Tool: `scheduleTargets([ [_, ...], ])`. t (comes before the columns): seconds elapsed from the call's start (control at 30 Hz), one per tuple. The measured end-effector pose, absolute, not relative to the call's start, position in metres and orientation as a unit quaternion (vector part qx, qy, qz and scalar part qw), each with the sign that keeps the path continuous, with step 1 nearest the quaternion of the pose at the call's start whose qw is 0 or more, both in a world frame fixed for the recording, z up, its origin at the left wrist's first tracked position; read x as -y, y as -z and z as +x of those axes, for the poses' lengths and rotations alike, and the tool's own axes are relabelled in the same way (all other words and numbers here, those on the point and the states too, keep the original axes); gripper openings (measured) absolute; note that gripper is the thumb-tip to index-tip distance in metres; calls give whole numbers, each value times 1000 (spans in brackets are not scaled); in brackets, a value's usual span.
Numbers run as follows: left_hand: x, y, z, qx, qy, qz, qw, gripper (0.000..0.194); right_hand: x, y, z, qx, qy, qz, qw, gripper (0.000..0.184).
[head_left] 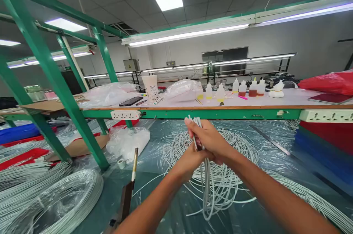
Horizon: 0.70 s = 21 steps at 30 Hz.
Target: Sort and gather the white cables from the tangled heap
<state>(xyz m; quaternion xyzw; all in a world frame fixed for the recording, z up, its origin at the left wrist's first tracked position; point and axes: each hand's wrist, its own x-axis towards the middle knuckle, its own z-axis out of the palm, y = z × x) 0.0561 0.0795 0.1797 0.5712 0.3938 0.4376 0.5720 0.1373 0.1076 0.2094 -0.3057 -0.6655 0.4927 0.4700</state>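
Note:
My left hand is closed around a bundle of thin grey cables, just under my right hand. Higher on the same bundle, my right hand grips the strands near their upper ends, which poke out above its fingers. The bundle hangs down from both hands and bends into a loop at the bottom. Behind it a large loose coil of pale cable lies on the plastic-covered dark green surface. My fingers partly hide each other and the held strands.
Several cable coils lie at the left. A dark metal tool with a rod rises beside my left forearm. Ahead, a bench shelf with a green edge carries bottles, a cup and plastic bags. A ruler lies at right.

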Motion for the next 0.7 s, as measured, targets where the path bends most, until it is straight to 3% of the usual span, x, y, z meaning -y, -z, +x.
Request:
scheduleTargets([
  [0.1,-107,-193,62,-386,-477,614,496,31,-124,-217,163,710,-355,-332,510,37],
  [0.17,-125,-202,65,-362,-561,571,477,35,-131,-203,176,705,-290,-343,550,65],
  [0.23,-139,-212,71,-320,-642,501,484,37,-133,-179,176,696,-325,-331,548,98],
  [0.3,-146,-220,79,-286,-684,459,490,39,-132,-151,164,689,-406,-281,530,104],
  [0.37,-148,-227,86,-275,-691,449,495,39,-130,-123,145,652,-407,-264,583,90],
  [0.43,-147,-237,86,-269,-684,443,514,37,-131,-95,131,629,-385,-309,600,59],
  [0.53,-142,-264,67,-236,-679,455,525,32,-140,-53,136,665,-382,-369,526,26],
  [0.6,-132,-288,45,-221,-684,478,505,32,-156,-36,159,698,-382,-369,480,13],
  [0.7,-101,-321,9,-228,-683,515,465,37,-195,-43,204,713,-350,-382,473,12],
])
